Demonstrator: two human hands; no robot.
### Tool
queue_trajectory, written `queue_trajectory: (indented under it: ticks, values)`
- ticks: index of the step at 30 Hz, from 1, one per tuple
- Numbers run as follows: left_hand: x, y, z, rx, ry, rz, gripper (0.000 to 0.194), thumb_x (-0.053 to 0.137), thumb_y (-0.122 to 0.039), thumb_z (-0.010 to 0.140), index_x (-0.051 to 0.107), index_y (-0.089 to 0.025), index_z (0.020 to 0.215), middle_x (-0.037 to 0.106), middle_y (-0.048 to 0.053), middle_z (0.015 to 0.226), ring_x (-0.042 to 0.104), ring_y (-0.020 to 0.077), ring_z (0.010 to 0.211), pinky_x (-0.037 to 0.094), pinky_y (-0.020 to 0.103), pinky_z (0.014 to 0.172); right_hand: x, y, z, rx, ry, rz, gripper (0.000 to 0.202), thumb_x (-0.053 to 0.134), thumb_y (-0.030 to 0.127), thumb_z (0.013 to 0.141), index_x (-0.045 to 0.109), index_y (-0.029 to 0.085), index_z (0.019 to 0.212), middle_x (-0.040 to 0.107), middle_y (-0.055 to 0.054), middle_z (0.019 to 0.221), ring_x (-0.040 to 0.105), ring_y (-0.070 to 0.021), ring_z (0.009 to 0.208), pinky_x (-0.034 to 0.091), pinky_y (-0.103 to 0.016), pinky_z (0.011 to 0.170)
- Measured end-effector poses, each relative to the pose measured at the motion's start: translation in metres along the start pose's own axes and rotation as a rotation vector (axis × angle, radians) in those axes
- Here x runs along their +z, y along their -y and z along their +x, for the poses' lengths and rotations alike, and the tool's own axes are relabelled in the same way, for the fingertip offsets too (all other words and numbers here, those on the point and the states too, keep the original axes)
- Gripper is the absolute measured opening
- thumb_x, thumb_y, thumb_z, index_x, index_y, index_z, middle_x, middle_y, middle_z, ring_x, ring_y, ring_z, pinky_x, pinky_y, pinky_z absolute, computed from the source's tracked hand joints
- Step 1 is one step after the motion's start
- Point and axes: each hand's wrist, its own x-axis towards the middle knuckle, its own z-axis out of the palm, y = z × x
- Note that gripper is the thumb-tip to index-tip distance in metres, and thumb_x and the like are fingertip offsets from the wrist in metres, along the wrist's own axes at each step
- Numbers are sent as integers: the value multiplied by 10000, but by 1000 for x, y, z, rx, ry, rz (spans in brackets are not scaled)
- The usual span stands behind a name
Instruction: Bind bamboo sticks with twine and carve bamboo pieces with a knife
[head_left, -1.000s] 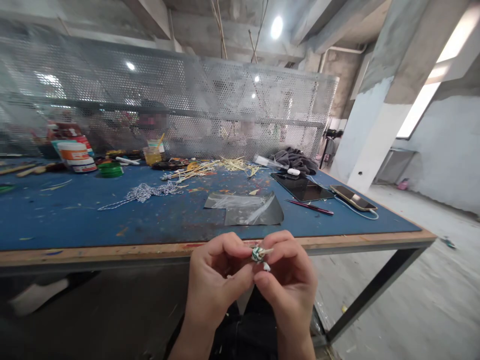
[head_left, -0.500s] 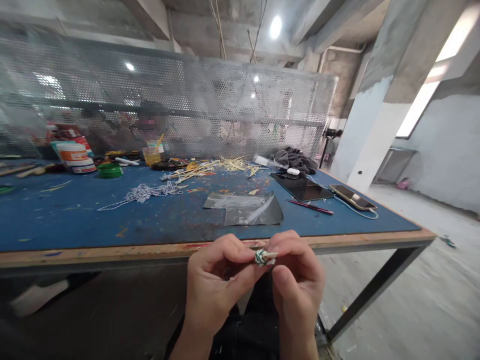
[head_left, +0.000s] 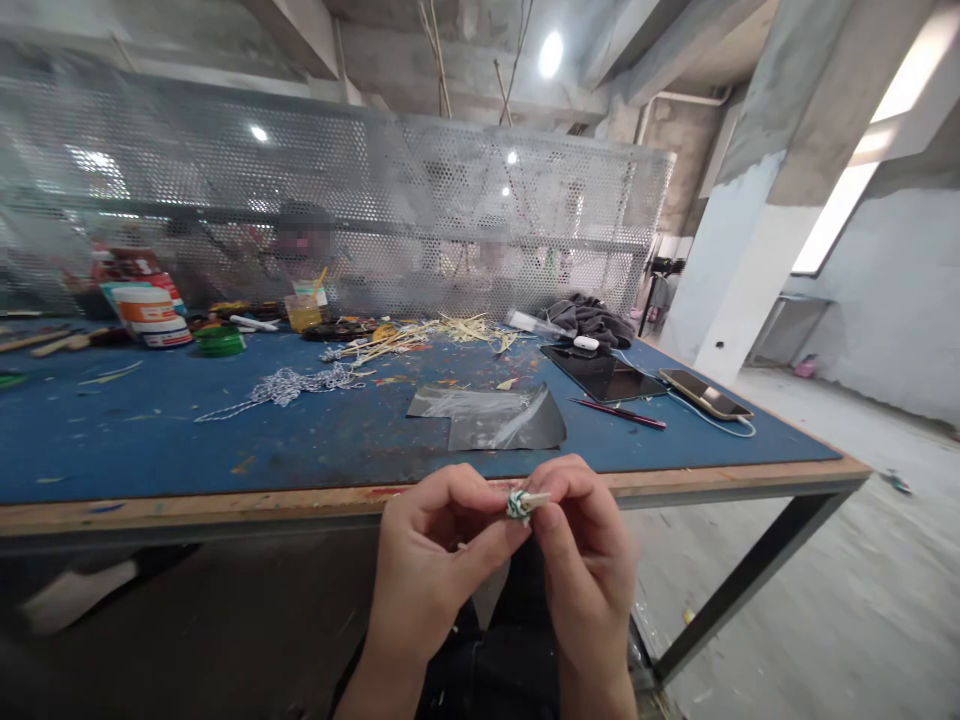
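In front of the table's near edge, my left hand [head_left: 431,560] pinches a small cord-wrapped bundle [head_left: 518,504] between thumb and index finger. The bundle is a knot of white and dark-green cord with a short pale end, perhaps of stick, poking out to the right. My right hand [head_left: 589,560] is closed at that end, its thumb and index finger touching it. Whatever part of the bundle lies behind my fingers is hidden. Beyond my hands, a dark grey sheet [head_left: 502,420] with whitish scratches lies on the blue table top [head_left: 315,455].
Left of the sheet lies a tangle of white-and-dark cord [head_left: 296,385]. Pale strips [head_left: 465,328] are scattered behind it. A tablet [head_left: 604,372], a pen [head_left: 619,413] and a phone [head_left: 705,393] rest on the right. Paint jars [head_left: 154,318] stand at left before a perforated metal screen [head_left: 450,200].
My right thumb has risen and closed against the bundle's pale end; before, it was held apart below. The bundle has shifted slightly up and left. The table things have not moved.
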Motion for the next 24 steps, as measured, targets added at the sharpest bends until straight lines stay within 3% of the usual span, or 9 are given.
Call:
queue_trajectory:
  ticks: [5,8,12,20,24]
  values:
    - [3,-3,0,-224,-52,-98,243,881,-302,636,685,-160,651,602,-41,564,426,-3,416,325,60,394,-1,-1,0,-1,-12,-21,68,539,203,962,578,239,919,543,20,861,532,-113,835,468,-240,763]
    - [0,0,0,-253,43,-108,240,850,-348,686,694,-166,682,591,-39,553,407,-3,378,308,69,365,-3,-3,1,-26,-8,7,53,579,215,943,588,233,894,541,26,827,529,-116,816,465,-243,750]
    - [-4,5,0,-111,111,-82,146,789,-333,770,721,-205,760,663,-19,697,465,9,432,382,82,404,-4,-4,1,-23,-14,10,53,594,208,934,594,238,890,546,30,830,528,-113,808,462,-238,737]
    - [0,1,-4,79,37,221,151,649,-265,897,709,-230,763,629,-46,680,510,29,482,377,91,421,-1,-3,1,-24,-38,-102,81,588,173,921,585,240,876,542,31,840,528,-108,819,449,-221,727]
    - [0,5,-4,214,-19,405,148,616,-225,911,683,-236,780,642,-36,755,608,77,677,440,116,536,1,-4,0,-22,-77,-137,102,565,152,929,578,241,880,578,14,924,548,-115,892,457,-232,776]
